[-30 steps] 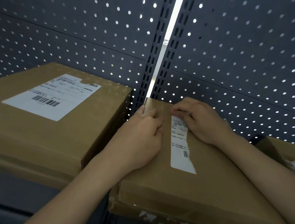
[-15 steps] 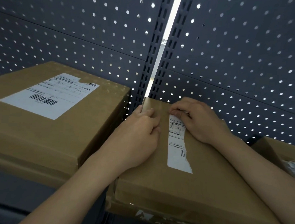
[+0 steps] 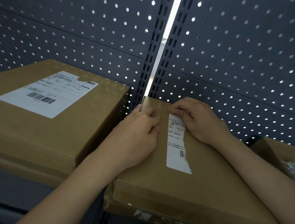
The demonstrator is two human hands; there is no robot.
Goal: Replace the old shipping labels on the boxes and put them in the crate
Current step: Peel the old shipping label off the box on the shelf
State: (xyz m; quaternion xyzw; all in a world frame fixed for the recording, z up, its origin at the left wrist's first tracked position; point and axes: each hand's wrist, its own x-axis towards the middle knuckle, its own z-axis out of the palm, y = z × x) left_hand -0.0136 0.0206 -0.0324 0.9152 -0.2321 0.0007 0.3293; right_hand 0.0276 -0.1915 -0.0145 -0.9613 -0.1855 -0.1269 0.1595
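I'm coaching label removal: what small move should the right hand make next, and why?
Probably peel the far end back toward the person: the right hand pinches the top of the torn label, which lies mostly flat on the box that the left hand presses down.

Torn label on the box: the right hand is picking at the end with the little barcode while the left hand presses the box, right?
Not quite. The head view shows the right hand picking at the far end of the torn label, away from the little barcode. The left hand does press the box.
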